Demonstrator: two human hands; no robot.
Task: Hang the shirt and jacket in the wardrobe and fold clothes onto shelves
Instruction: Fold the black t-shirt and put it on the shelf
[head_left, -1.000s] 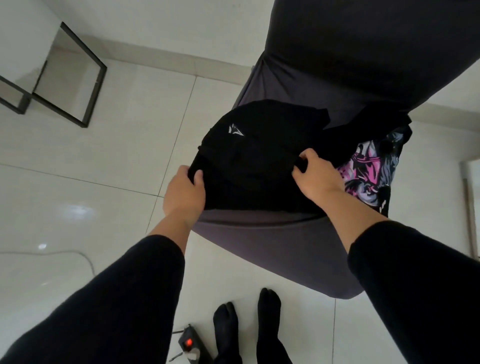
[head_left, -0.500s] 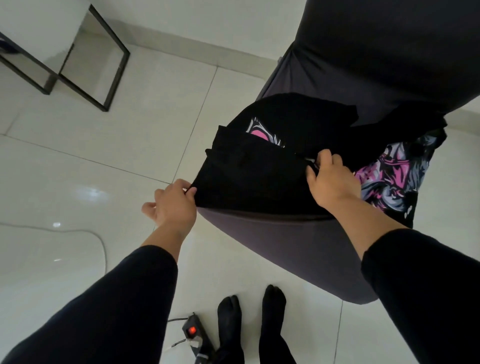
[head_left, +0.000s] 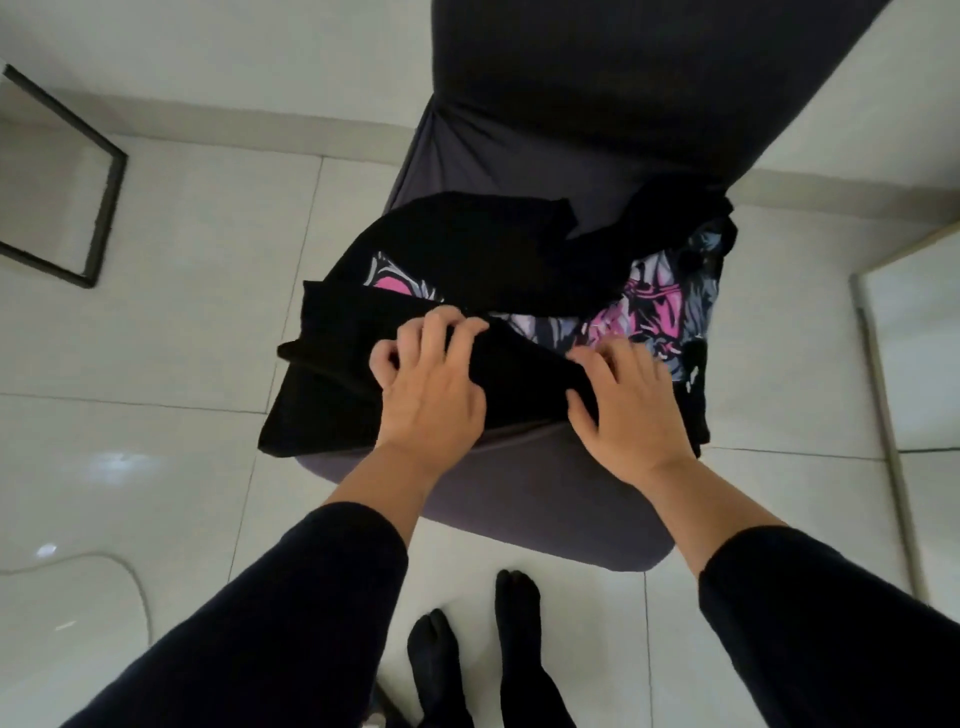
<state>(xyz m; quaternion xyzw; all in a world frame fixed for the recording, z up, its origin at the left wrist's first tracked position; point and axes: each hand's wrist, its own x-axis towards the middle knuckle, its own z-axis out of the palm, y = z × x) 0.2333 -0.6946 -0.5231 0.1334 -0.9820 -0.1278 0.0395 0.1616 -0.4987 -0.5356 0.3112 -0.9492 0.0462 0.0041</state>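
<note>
A black garment (head_left: 337, 395) lies folded across the front of a grey chair seat (head_left: 545, 499), its left end hanging over the seat's edge. My left hand (head_left: 431, 389) is on its middle, fingers curled over the upper fold edge. On the garment's right end rests my right hand (head_left: 628, 405), fingers spread, their tips at the border of a pink and grey patterned garment (head_left: 649, 306). More black cloth (head_left: 467, 244) lies behind, partly covering the patterned piece.
The chair's tall dark backrest (head_left: 597, 78) rises behind the clothes. A black metal frame (head_left: 104, 208) stands on the pale tiled floor at the left. A pale upright edge (head_left: 883, 415) runs down the right side. A cable (head_left: 130, 582) curves over the floor. My feet (head_left: 467, 649) are below.
My left hand has left the garment's left corner and come onto its middle. The right hand has moved right along the fold. The camera has swung so the chair sits centred.
</note>
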